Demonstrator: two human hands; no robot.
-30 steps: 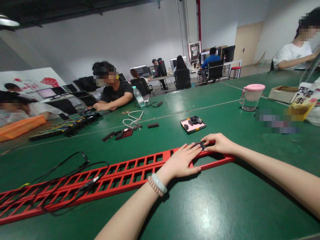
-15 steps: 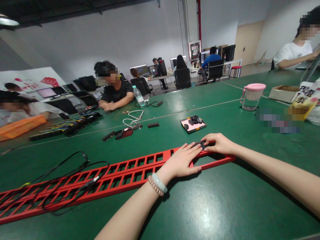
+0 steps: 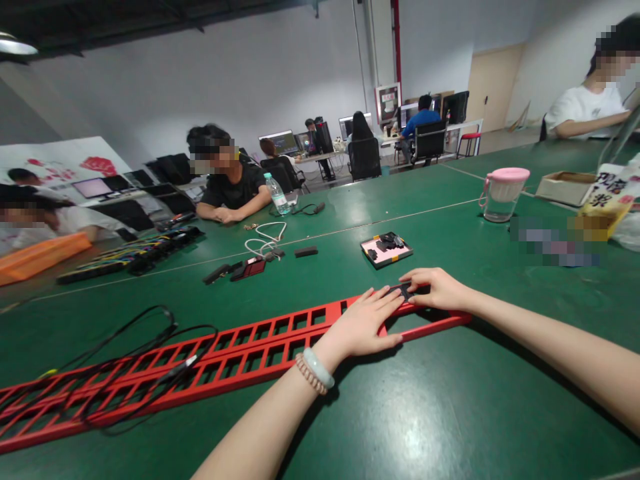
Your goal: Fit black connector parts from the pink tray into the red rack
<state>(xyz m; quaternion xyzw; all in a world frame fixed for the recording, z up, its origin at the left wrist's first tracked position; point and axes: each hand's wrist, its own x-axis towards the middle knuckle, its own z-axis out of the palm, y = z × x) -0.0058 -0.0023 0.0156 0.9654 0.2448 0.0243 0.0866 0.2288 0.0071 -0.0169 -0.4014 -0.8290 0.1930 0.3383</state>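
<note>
A long red frame (image 3: 280, 381) with rows of rectangular slots lies slantwise on the green table. My left hand (image 3: 367, 323) is laid flat over the frame's right part, fingers stretched out and thumb along its near edge. The left fingertips touch a small black part (image 3: 404, 291) seated at the frame's right end. My right hand (image 3: 436, 288) is closed in a pinch at that same black part. Fingers cover much of it, so its exact kind does not show. Just beyond my hands is a shallow tray (image 3: 379, 262) holding several black pieces.
Black cables (image 3: 167, 333) lie across the frame's left half. Farther off are a white cord (image 3: 257, 247), a water bottle (image 3: 277, 193), a pink-lidded cup (image 3: 500, 200) and an open box (image 3: 565, 190). A person in black (image 3: 235, 190) sits across the table.
Both hands keep nearly the same place on the frame. The right fingers have shifted very slightly at the black part. The view has moved a little.
</note>
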